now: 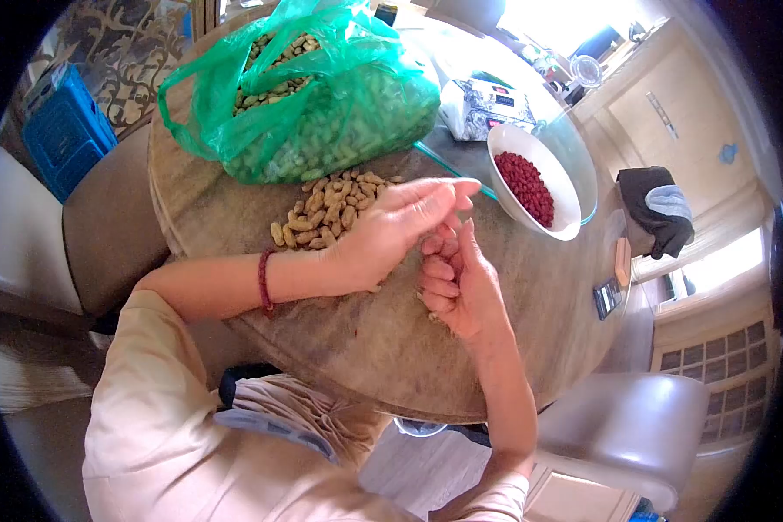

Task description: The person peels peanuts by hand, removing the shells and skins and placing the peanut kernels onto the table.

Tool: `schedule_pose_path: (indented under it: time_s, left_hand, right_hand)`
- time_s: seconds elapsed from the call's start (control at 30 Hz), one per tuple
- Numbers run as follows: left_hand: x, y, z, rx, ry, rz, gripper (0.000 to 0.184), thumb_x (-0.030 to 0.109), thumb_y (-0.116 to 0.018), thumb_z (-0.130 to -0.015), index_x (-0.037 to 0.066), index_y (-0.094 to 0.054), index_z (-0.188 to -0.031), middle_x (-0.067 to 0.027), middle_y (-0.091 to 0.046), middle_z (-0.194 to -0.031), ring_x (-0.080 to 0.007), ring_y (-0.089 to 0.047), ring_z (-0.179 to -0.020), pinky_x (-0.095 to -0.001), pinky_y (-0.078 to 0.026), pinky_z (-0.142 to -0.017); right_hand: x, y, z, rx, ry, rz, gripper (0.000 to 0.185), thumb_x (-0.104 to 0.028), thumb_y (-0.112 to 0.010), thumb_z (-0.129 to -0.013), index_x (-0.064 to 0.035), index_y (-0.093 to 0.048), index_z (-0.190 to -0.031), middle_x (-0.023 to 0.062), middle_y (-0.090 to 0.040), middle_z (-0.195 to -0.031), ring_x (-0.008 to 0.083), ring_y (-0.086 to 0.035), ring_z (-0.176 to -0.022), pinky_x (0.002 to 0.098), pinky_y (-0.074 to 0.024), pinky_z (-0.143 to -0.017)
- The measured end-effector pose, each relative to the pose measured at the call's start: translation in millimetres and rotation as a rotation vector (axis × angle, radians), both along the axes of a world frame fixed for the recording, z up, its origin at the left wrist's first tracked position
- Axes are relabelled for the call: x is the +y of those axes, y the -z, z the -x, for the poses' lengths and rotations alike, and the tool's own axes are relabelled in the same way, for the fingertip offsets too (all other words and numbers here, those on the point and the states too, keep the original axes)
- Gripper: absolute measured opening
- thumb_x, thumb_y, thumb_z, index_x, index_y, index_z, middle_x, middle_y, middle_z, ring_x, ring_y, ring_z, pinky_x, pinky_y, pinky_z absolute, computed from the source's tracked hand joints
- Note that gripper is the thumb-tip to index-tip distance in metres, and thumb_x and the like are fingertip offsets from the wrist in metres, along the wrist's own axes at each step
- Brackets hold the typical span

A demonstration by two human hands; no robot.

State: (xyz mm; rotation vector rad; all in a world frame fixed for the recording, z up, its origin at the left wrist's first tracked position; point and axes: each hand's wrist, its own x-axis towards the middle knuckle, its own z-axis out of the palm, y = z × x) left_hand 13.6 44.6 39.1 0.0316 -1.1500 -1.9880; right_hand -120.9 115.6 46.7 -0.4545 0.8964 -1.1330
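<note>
Both of my hands meet above the round table point(391, 348). My left hand point(396, 228), a dark red bracelet on its wrist, reaches in from the left, its fingers closed together against the right one. Palm up, my right hand point(461, 283) has its fingers curled in and its thumb raised. Whatever lies between the fingertips is hidden. Just behind the left hand is a pile of unshelled peanuts point(326, 213). A green plastic bag point(339, 113) full of peanuts stands behind the pile. Right of my hands, a white bowl point(568, 204) contains red-skinned peanut kernels point(524, 187).
A glass turntable point(590, 165) with a teal edge lies under the bowl and a black-and-white patterned package point(487, 109). A phone-like device point(607, 298) sits near the table's right edge. Chairs point(622, 418) surround the table, and a blue case point(68, 135) stands at left.
</note>
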Motion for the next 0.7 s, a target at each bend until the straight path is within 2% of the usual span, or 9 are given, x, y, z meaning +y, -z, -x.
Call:
schedule_pose_path:
  time_s: [0.1,0.13,0.27,0.33,0.4,0.47,0.53,0.6,0.7]
  left_hand:
    - [10,1,0,-0.238,-0.128,0.424,0.05,0.037,-0.036,-0.095,0.0,-0.041,-0.128,-0.0045,-0.05,-0.111,-0.0104,-0.046,-0.098,-0.0257,-0.038,-0.087]
    - [8,0,-3,-0.266,-0.127,0.565,0.052,0.039,-0.034,-0.095,0.0,-0.038,-0.13,-0.0076,-0.046,-0.121,-0.0134,-0.043,-0.11,-0.0287,-0.034,-0.095]
    - [8,3,0,-0.234,-0.137,0.595,0.052,0.037,-0.032,-0.096,0.002,-0.032,-0.134,-0.0094,-0.041,-0.13,-0.0165,-0.037,-0.12,-0.031,-0.029,-0.1]
    - [7,0,0,-0.177,-0.094,0.425,0.052,0.036,-0.03,-0.096,0.004,-0.027,-0.137,-0.0107,-0.036,-0.135,-0.0175,-0.033,-0.125,-0.0324,-0.025,-0.102]
    - [5,-6,-3,-0.195,-0.133,0.44,0.052,0.036,-0.03,-0.096,0.004,-0.026,-0.137,-0.0106,-0.037,-0.135,-0.0172,-0.033,-0.125,-0.0323,-0.025,-0.102]
    - [3,-9,-4,-0.218,-0.217,0.45,0.051,0.033,-0.033,-0.096,0.004,-0.027,-0.137,-0.0109,-0.039,-0.133,-0.0165,-0.034,-0.123,-0.0319,-0.025,-0.102]
    - [2,-13,-6,-0.196,-0.243,0.491,0.049,0.031,-0.036,-0.096,0.004,-0.028,-0.136,-0.0101,-0.04,-0.132,-0.0162,-0.035,-0.122,-0.0313,-0.026,-0.102]
    - [4,-16,-9,-0.173,-0.27,0.527,0.048,0.029,-0.039,-0.095,0.004,-0.03,-0.135,-0.0094,-0.041,-0.13,-0.0158,-0.036,-0.121,-0.0308,-0.026,-0.101]
    - [3,-16,-9,-0.138,-0.259,0.47,0.045,0.025,-0.043,-0.094,0.003,-0.034,-0.133,-0.0081,-0.043,-0.128,-0.0154,-0.037,-0.119,-0.0302,-0.027,-0.1]
  right_hand:
    - [2,0,-8,-0.084,0.027,-0.032,0.044,-0.05,-0.034,-0.092,-0.0103,-0.05,-0.082,-0.003,-0.038,-0.06,0.0036,-0.026,-0.042,0.017,-0.0171,-0.033]
    - [3,1,-9,-0.091,0.071,-0.045,0.042,-0.048,-0.034,-0.093,-0.0105,-0.049,-0.083,-0.0018,-0.039,-0.061,0.004,-0.027,-0.042,0.0169,-0.0175,-0.033]
    - [3,5,-9,-0.105,0.109,-0.099,0.033,-0.041,-0.037,-0.094,-0.0104,-0.047,-0.085,-0.0015,-0.04,-0.063,0.0042,-0.028,-0.043,0.0168,-0.0183,-0.034]
    - [1,11,-1,-0.1,0.11,-0.053,0.031,-0.036,-0.04,-0.094,-0.0078,-0.049,-0.086,-0.0021,-0.04,-0.064,0.0043,-0.028,-0.043,0.017,-0.0189,-0.035]
    - [1,3,8,-0.085,0.119,0.001,0.028,-0.031,-0.043,-0.094,-0.0052,-0.052,-0.086,-0.0028,-0.041,-0.064,0.0043,-0.028,-0.044,0.0173,-0.0194,-0.036]
    - [3,-18,16,0.358,0.37,0.248,0.022,-0.022,-0.041,-0.095,-0.0037,-0.053,-0.092,-0.0039,-0.041,-0.064,0.0029,-0.03,-0.045,0.0172,-0.0209,-0.037]
    - [0,-27,35,0.773,0.649,0.459,0.022,-0.022,-0.041,-0.095,-0.0042,-0.054,-0.095,-0.0049,-0.041,-0.062,0.0018,-0.032,-0.045,0.0172,-0.0217,-0.037]
    - [2,-38,55,0.867,0.953,0.575,0.027,-0.026,-0.042,-0.095,-0.0035,-0.055,-0.09,-0.0071,-0.037,-0.056,0.001,-0.03,-0.044,0.0177,-0.0213,-0.037]
    - [2,-44,91,0.803,1.069,0.704,0.027,-0.026,-0.043,-0.095,-0.0036,-0.056,-0.088,-0.0066,-0.036,-0.057,0.0012,-0.029,-0.044,0.0172,-0.0213,-0.037]
